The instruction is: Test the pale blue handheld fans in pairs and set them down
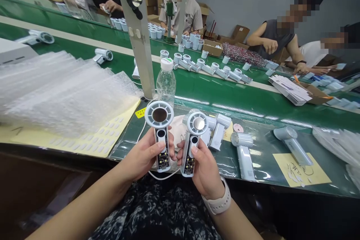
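Observation:
My left hand (143,153) grips a white handheld fan (161,135) upright by its handle, with a dark circuit board showing at the handle's lower end. My right hand (204,168) holds a second handheld fan (195,140) of the same kind, tilted slightly toward the first. The two fans stand close together, not touching. A thin white cable (149,146) loops behind and below the left fan. Just beyond my right hand lie more white fans (218,131) on the green belt, partly hidden behind the fan in that hand.
Bubble wrap sheets (64,93) and a yellow sheet of stickers (84,137) lie at left, with a water bottle (165,82) behind them. A metal upright (139,33) rises there. Green conveyor belts (219,97) carry fan parts; co-workers sit beyond them.

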A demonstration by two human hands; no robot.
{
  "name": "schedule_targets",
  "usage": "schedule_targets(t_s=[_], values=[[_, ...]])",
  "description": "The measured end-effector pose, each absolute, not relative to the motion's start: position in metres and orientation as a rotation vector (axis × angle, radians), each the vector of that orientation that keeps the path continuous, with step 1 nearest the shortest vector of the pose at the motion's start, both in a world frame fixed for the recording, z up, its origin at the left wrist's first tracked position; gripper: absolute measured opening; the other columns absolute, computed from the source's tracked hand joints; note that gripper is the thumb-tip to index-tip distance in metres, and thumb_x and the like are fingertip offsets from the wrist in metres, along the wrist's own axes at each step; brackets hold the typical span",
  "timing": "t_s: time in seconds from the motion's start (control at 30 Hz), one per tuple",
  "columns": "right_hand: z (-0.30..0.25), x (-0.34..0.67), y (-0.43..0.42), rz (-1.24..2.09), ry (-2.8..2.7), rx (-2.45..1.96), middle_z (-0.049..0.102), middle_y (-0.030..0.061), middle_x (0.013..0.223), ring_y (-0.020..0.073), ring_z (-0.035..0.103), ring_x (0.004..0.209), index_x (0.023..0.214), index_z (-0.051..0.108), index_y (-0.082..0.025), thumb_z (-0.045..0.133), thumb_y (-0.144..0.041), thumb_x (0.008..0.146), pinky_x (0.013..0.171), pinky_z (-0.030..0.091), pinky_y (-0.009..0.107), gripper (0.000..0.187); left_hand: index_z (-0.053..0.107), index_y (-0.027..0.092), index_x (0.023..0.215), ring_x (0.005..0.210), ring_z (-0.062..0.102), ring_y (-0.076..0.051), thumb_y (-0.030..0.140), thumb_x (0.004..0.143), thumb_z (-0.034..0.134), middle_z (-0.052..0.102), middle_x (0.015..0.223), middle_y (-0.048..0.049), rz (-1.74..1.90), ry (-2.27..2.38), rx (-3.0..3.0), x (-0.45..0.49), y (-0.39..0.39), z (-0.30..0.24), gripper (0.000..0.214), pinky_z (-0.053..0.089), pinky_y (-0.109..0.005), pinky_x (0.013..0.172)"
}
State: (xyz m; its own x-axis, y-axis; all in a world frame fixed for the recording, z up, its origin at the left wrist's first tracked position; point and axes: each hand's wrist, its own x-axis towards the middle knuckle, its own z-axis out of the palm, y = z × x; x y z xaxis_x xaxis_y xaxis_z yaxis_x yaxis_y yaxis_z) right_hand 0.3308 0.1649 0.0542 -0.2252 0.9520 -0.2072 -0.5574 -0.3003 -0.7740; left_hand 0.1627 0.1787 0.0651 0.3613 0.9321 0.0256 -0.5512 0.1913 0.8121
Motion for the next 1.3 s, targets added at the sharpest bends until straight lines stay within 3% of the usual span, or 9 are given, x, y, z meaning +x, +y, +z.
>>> schedule_targets(t_s=[0.47, 0.6, 0.7, 0.77, 0.9, 1.03, 1.1, 1.2, 1.3], values=[[0.059, 0.328, 0.168, 1.665, -0.811, -0.822, 0.065, 0.0035, 0.085, 0.0158, 0.057, 0.065, 0.098, 0.067, -0.021, 0.070, -0.042, 0.081, 0.056, 0.049, 0.029, 0.028, 0.062, 0.023, 0.100, 0.069, 0.066, -0.021, 0.033, 0.085, 0.068, 0.067, 0.083, -0.0033, 1.149, 0.595, 0.930, 0.159, 0.181, 0.072, 0.019, 0.055, -0.034, 0.064], [0.055, 0.328, 0.167, 1.594, -0.787, -0.846, 0.067, 0.0027, 0.088, 0.0146, 0.057, 0.062, 0.105, 0.062, -0.024, 0.070, -0.040, 0.083, 0.053, 0.047, 0.027, 0.029, 0.056, 0.019, 0.101, 0.061, 0.066, -0.018, 0.038, 0.078, 0.078, 0.069, 0.088, -0.0046, 1.157, 0.782, 0.944, 0.157, 0.182, 0.066, 0.037, 0.055, -0.030, 0.056], [0.053, 0.327, 0.168, 1.757, -0.670, -0.762, 0.067, 0.0027, 0.079, 0.0139, 0.056, 0.054, 0.097, 0.063, -0.022, 0.064, -0.056, 0.085, 0.048, 0.046, 0.026, 0.036, 0.049, 0.021, 0.106, 0.058, 0.066, -0.018, 0.043, 0.079, 0.075, 0.070, 0.086, -0.0034, 1.148, 0.844, 0.866, 0.157, 0.181, 0.061, 0.044, 0.055, -0.029, 0.052], [0.055, 0.327, 0.169, 1.854, -0.605, -0.728, 0.069, 0.0047, 0.081, 0.0173, 0.062, 0.063, 0.093, 0.067, -0.020, 0.058, -0.062, 0.087, 0.056, 0.052, 0.031, 0.044, 0.047, 0.021, 0.107, 0.059, 0.068, -0.020, 0.045, 0.085, 0.067, 0.071, 0.087, -0.0049, 1.125, 0.839, 0.818, 0.158, 0.180, 0.060, 0.038, 0.056, -0.031, 0.052], [0.061, 0.329, 0.168, 1.849, -0.586, -0.676, 0.072, 0.0073, 0.112, 0.0281, 0.066, 0.098, 0.107, 0.070, -0.024, 0.061, -0.054, 0.088, 0.075, 0.057, 0.042, 0.036, 0.045, 0.022, 0.116, 0.066, 0.072, -0.025, 0.043, 0.087, 0.062, 0.073, 0.099, -0.0098, 1.064, 0.772, 0.848, 0.157, 0.178, 0.061, 0.039, 0.058, -0.035, 0.055], [0.062, 0.334, 0.167, 1.801, -0.608, -0.695, 0.076, 0.0074, 0.102, 0.0259, 0.069, 0.082, 0.103, 0.073, -0.022, 0.065, -0.050, 0.088, 0.073, 0.057, 0.043, 0.032, 0.044, 0.025, 0.116, 0.071, 0.073, -0.025, 0.043, 0.087, 0.066, 0.073, 0.104, -0.0096, 1.040, 0.698, 0.856, 0.155, 0.177, 0.065, 0.041, 0.061, -0.041, 0.065], [0.063, 0.336, 0.168, 1.789, -0.581, -0.722, 0.076, 0.0082, 0.104, 0.0265, 0.069, 0.088, 0.103, 0.073, -0.021, 0.065, -0.047, 0.088, 0.080, 0.056, 0.044, 0.031, 0.044, 0.026, 0.113, 0.075, 0.074, -0.026, 0.042, 0.084, 0.072, 0.072, 0.104, -0.0088, 1.024, 0.695, 0.827, 0.156, 0.177, 0.069, 0.043, 0.061, -0.043, 0.069], [0.065, 0.337, 0.169, 1.796, -0.471, -0.780, 0.074, 0.0061, 0.099, 0.0249, 0.066, 0.093, 0.101, 0.071, -0.022, 0.064, -0.043, 0.085, 0.085, 0.055, 0.040, 0.028, 0.050, 0.023, 0.113, 0.077, 0.071, -0.023, 0.037, 0.074, 0.083, 0.071, 0.093, -0.0064, 0.985, 0.685, 0.786, 0.158, 0.178, 0.077, 0.053, 0.060, -0.037, 0.071], [0.068, 0.336, 0.169, 1.842, -0.392, -0.815, 0.070, 0.0032, 0.081, 0.0185, 0.062, 0.076, 0.094, 0.071, -0.020, 0.065, -0.045, 0.079, 0.073, 0.055, 0.030, 0.030, 0.061, 0.016, 0.101, 0.068, 0.063, -0.015, 0.036, 0.064, 0.089, 0.065, 0.079, -0.0030, 0.874, 0.704, 0.777, 0.160, 0.177, 0.081, 0.050, 0.055, -0.026, 0.065]])
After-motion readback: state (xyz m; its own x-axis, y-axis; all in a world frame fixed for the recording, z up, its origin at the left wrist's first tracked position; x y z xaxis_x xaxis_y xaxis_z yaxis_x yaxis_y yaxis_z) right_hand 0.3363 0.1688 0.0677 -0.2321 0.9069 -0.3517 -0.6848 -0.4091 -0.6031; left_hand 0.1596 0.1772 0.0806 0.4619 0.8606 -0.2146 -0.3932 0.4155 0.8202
